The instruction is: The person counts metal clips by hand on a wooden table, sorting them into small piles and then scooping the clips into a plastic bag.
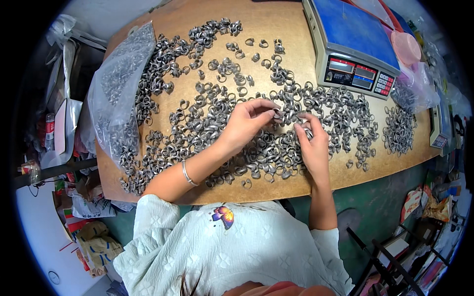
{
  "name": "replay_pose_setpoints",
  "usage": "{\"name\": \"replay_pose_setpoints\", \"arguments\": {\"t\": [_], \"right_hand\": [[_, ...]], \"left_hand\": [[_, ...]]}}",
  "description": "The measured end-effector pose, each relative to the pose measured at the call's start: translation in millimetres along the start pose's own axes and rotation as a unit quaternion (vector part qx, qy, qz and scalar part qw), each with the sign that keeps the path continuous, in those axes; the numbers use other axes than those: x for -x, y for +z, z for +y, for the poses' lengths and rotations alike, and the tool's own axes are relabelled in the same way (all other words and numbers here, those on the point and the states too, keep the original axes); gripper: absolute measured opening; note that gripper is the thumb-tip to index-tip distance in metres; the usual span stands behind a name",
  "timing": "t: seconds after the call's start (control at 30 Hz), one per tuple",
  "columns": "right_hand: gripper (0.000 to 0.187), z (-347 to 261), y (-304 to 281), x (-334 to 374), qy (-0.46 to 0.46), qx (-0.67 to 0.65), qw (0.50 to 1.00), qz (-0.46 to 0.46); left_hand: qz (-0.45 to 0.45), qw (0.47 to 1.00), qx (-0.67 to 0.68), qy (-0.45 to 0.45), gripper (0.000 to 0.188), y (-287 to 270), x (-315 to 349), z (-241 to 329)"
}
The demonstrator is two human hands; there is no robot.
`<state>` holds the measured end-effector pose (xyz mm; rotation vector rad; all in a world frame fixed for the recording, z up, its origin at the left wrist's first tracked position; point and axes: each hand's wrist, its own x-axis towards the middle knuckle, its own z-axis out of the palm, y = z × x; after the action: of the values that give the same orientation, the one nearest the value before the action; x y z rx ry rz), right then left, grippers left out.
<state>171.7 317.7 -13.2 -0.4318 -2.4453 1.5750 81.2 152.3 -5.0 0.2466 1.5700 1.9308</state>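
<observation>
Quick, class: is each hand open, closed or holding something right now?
Left hand: closed, apparently pinching a grey ring.
Right hand: fingers curled; whether it holds anything cannot be told.

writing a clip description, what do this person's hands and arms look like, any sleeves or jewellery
The left hand and right hand wear no gloves. A slim silver-coloured bangle circles the left forearm; none shows on the right. Pale, textured sleeves end around the elbows.

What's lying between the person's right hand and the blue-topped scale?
Loose grey rings, scattered on the brown tabletop, lie between the right hand and the scale; the head view shows this.
</observation>
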Motion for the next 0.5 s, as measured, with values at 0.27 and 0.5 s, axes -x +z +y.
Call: {"name": "replay_pose_setpoints", "arguments": {"t": [0.27,0.5], "right_hand": [[0.019,10.4,12.1,-3.9,0.260,-0.596,0.758,-0.042],[0.035,12.5,-19.7,-6.4,0.202,-0.518,0.829,-0.060]], "left_hand": [[0.037,0.993,-0.061,0.095,0.018,36.6,5.0,-3.9],[0.031,0.983,-0.135,0.122,0.014,26.5,-5.2,-2.1]]}}
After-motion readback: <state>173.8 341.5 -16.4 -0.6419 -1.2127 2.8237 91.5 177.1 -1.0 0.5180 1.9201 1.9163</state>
